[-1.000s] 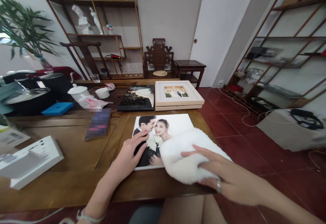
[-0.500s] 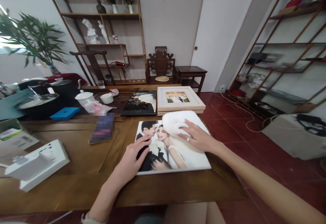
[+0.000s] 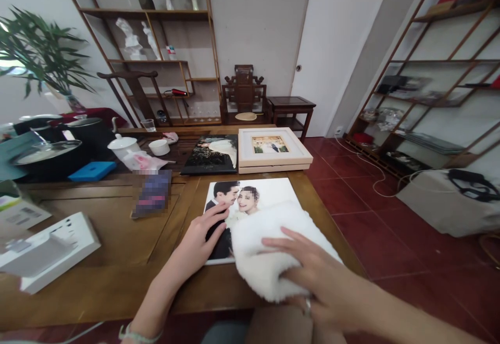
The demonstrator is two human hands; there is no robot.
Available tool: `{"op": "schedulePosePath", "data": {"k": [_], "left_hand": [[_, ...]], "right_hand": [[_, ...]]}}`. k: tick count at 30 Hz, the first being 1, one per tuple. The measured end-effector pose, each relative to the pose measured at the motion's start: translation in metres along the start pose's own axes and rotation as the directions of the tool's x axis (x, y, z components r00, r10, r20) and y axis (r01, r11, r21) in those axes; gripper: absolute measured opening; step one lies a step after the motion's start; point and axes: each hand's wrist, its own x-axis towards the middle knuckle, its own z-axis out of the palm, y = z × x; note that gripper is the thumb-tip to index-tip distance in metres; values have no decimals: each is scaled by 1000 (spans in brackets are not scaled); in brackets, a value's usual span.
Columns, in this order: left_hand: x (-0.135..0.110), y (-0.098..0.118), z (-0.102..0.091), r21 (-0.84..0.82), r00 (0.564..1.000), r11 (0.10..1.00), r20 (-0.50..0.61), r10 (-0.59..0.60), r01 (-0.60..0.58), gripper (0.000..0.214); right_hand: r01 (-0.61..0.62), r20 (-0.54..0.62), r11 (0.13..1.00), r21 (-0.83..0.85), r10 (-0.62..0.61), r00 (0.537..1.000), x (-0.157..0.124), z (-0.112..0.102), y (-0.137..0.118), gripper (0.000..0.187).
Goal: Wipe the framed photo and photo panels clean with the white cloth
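A large frameless wedding photo print (image 3: 269, 190) lies flat on the wooden table (image 3: 117, 229) in front of me. My left hand (image 3: 201, 240) rests flat on the print's left edge, fingers stretched out. My right hand (image 3: 312, 271) presses a fluffy white cloth (image 3: 258, 253) onto the near part of the print, fingers spread over the cloth. The cloth covers the print's lower right half.
Beyond lie a dark photo print (image 3: 213, 154) and a cream framed photo (image 3: 273, 148). Left on the table stand a white box (image 3: 50, 250), a blue block (image 3: 91, 169), a teapot (image 3: 121, 146), a bowl (image 3: 159, 147) and pans (image 3: 42, 151). Shelves line the walls; a grey bag (image 3: 449, 198) sits on the red floor.
My right hand slid the cloth from the near edge up to the print's far right corner, then back down to the near edge. My left hand stayed on the print.
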Motion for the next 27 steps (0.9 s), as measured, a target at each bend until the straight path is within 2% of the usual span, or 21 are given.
{"op": "schedulePosePath", "data": {"k": [3, 8, 11, 14, 17, 22, 24, 27], "left_hand": [[0, 0, -1, -1, 1000, 1000, 2, 12, -12, 29], [-1, 0, -1, 2, 1000, 1000, 1, -4, 4, 29], [-1, 0, -1, -2, 1000, 1000, -4, -4, 4, 28], [0, -1, 0, 5, 1000, 1000, -3, -6, 6, 29], [0, -1, 1, 15, 1000, 1000, -4, -14, 14, 29], [-1, -1, 2, 8, 1000, 1000, -10, -2, 2, 29], [-1, -1, 2, 5, 1000, 1000, -10, -2, 2, 28], [-1, -1, 2, 4, 1000, 1000, -12, 0, 0, 28]], "right_hand": [[-27, -88, 999, -33, 24, 996, 21, -9, 28, 24], [-86, -211, 985, -147, 54, 976, 61, -20, 80, 31], [-115, -247, 979, -171, 70, 966, 73, -20, 93, 33], [-101, -223, 977, -188, 57, 973, 66, -14, 81, 29], [-89, -151, 978, -190, 60, 987, 41, -7, 49, 27], [16, 100, 996, -91, -7, 995, 0, -4, -7, 29], [34, 144, 997, -64, -25, 989, -6, -5, -15, 31], [11, 81, 999, -48, -7, 997, -2, -6, -5, 31]]}}
